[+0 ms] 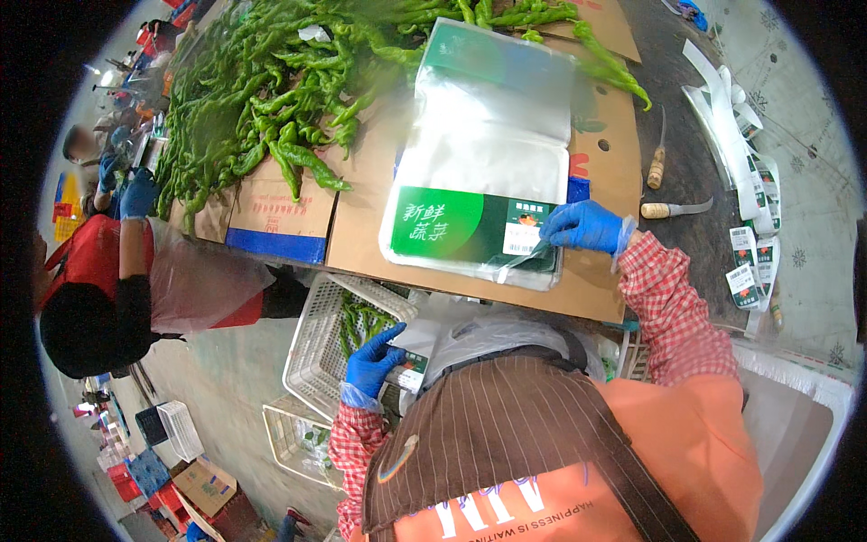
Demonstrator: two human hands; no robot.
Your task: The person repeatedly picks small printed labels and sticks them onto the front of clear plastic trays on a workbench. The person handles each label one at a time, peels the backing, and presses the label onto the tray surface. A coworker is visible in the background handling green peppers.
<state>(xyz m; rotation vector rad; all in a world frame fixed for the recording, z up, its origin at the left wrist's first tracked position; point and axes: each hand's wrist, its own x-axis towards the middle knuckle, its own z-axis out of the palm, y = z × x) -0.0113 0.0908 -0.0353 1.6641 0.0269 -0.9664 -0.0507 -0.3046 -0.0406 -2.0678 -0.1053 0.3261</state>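
A stack of clear plastic bags [492,154] with green printed bands lies on the cardboard-covered table. On the top bag's lower green band sits a white and green sticker label [522,228]. My right hand [582,226], in a blue glove, has its fingers drawn together at that label's right edge. Below the table's front edge, my left hand [372,363], also blue-gloved, grips a strip of labels [411,370] close to my body; its fingers are curled, and part of the strip is hidden.
Long green peppers [271,99] are heaped at the far left. Two wooden-handled knives [657,167] and a trailing label strip [754,194] lie on the right. White crates [312,339] stand below the table. A blue-gloved co-worker [99,289] is at the left.
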